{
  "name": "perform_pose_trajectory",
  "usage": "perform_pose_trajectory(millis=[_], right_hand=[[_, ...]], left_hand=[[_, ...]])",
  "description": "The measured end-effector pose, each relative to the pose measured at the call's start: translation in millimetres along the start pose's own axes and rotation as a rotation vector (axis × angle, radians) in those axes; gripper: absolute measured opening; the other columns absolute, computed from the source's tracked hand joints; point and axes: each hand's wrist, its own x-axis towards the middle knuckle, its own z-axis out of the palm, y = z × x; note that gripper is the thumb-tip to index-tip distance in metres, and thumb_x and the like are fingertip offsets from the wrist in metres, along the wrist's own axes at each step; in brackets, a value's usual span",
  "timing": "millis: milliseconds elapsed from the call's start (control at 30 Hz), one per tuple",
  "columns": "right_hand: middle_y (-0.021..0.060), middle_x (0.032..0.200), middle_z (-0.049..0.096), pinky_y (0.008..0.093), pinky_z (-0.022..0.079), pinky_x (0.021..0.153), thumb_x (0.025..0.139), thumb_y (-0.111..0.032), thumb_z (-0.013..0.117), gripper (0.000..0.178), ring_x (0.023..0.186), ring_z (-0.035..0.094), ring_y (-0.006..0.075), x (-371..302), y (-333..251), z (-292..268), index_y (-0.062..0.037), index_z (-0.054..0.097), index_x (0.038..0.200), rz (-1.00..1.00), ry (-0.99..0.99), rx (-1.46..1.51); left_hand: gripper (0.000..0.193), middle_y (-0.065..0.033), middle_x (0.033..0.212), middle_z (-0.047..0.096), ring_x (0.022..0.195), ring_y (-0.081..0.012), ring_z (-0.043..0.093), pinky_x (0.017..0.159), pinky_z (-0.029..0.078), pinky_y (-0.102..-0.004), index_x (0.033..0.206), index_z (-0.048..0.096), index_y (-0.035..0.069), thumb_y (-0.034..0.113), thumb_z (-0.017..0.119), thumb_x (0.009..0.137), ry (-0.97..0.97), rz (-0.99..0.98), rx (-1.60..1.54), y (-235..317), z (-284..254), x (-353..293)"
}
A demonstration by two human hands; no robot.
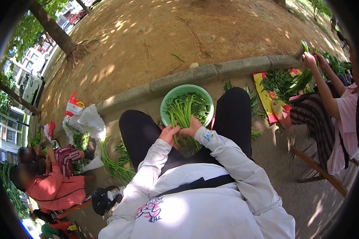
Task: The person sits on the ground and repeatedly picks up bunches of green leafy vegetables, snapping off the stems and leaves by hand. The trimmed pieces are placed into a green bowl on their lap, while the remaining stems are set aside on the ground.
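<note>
Fingers curled closed: left hand (170, 134) and right hand (192, 127) grip one bunch of stems (182, 111), far ends over leaves (202, 110) in green basin (164, 104), between knees.

Counted in the yard were one left hand (170, 133), one right hand (192, 126), one bunch of green stalks (181, 112), one pale-green basin (187, 87), one red-and-yellow sheet (269, 115), one white vehicle (33, 85), one red vehicle (76, 16) and at least two other people (344, 119) (crowding at far left blurred an exact tally).
</note>
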Motion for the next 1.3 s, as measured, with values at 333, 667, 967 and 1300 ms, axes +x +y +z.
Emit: perform_pose_trajectory(millis=[333,667,967,1300], right_hand=[[0.0084,0.074,0.058,0.0309,0.046,0.045,0.071,0.004,0.062,0.029,0.051,0.056,0.0182,13,6,-34,-0.0011,0.050,0.096,0.247,0.467,0.533],[0.0086,0.076,0.059,0.0294,0.046,0.046,0.067,0.001,0.066,0.036,0.050,0.056,0.0176,14,1,-28,0.0005,0.047,0.099,0.161,0.375,0.414],[0.0141,0.089,0.061,0.0331,0.049,0.068,0.064,-0.007,0.068,0.047,0.081,0.061,0.0245,18,8,-15,0.0016,0.048,0.105,0.063,0.223,0.094],[0.0146,0.090,0.062,0.0340,0.050,0.071,0.069,-0.009,0.066,0.049,0.083,0.062,0.0250,11,8,-12,-0.0024,0.043,0.112,0.092,0.182,-0.343]], left_hand=[[0.037,-0.0025,0.082,0.051,0.062,-0.0125,0.046,0.052,0.038,-0.0246,0.122,0.048,0.003,0.022,0.051,0.090,0.158,0.056,-0.036,6,0,2],[0.037,-0.0012,0.068,0.050,0.053,-0.0108,0.045,0.046,0.035,-0.0226,0.106,0.056,0.001,0.032,0.052,0.087,0.185,0.073,0.132,3,3,4],[0.036,-0.0007,0.066,0.050,0.053,-0.0098,0.047,0.046,0.036,-0.0228,0.103,0.059,0.002,0.033,0.051,0.088,0.024,0.112,0.480,-8,0,9],[0.029,-0.0006,0.067,0.052,0.053,-0.0089,0.048,0.047,0.037,-0.0231,0.094,0.059,0.005,0.033,0.055,0.086,-0.018,0.107,0.497,-11,-4,11]])
